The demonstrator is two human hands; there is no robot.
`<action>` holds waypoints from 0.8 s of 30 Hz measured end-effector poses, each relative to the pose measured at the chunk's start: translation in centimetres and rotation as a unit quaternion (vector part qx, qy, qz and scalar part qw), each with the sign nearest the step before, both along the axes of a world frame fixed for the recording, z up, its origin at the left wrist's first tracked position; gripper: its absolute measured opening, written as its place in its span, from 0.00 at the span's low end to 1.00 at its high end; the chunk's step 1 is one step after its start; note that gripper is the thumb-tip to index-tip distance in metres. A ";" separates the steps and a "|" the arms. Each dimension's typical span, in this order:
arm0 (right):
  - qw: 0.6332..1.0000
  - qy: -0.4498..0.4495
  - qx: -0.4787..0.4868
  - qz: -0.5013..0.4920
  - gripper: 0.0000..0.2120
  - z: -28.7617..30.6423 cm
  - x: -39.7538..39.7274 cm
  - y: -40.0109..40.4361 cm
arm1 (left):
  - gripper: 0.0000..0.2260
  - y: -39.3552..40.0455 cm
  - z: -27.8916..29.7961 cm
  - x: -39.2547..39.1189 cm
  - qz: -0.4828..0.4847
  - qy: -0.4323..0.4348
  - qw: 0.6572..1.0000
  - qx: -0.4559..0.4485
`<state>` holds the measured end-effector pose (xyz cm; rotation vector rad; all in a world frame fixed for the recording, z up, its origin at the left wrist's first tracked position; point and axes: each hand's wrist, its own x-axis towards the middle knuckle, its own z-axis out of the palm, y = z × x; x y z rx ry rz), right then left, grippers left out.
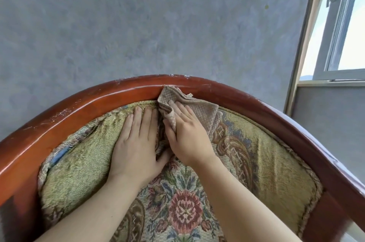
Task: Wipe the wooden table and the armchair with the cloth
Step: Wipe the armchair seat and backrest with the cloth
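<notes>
We're leaning over the armchair (246, 91), looking down at its back: a curved, glossy red-brown wooden rail with pale scuffs, and under it a padded panel (276, 172) in worn floral tapestry, one big pink flower low in the middle. Behind it is a mottled blue-grey wall (158, 30) with a few small greenish spots, and a window (341, 30) with a white frame at the right, daylight outside.

Count: one chair, one cloth, two hands. The beige waffle-weave cloth (199, 109) sits crumpled at the top of the padding, its upper corner touching the wooden rail. Our right hand (187, 139) lies on it, fingers fairly straight, pressing rather than clenching. Our left hand (136, 146) lies flat and relaxed on the upholstery just beside it, holding nothing. The two forearms cover much of the lower panel.
</notes>
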<state>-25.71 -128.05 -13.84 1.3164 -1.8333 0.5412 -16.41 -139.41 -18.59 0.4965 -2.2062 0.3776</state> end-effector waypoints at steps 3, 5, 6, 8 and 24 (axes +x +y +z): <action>0.996 0.057 0.028 -0.061 0.25 0.1 -1.0 1.2 | 0.44 -0.3 -0.1 0.0 0.000 -0.006 1.000 -0.013; 0.994 0.069 0.036 -0.083 0.25 0.3 -1.3 1.9 | 0.44 -0.3 -0.2 0.1 -0.002 -0.007 1.000 -0.019; 0.993 0.075 0.033 -0.087 0.25 0.4 -1.3 2.2 | 0.44 -0.4 -0.2 0.1 -0.003 -0.004 1.000 -0.022; 0.995 0.068 0.015 -0.077 0.24 0.6 -1.1 2.7 | 0.44 -0.4 -0.2 0.1 -0.006 -0.002 1.000 -0.019; 0.755 -0.313 -0.573 0.062 0.19 7.4 3.1 11.5 | 0.45 -0.1 -0.5 -0.4 -0.003 0.009 1.000 -0.004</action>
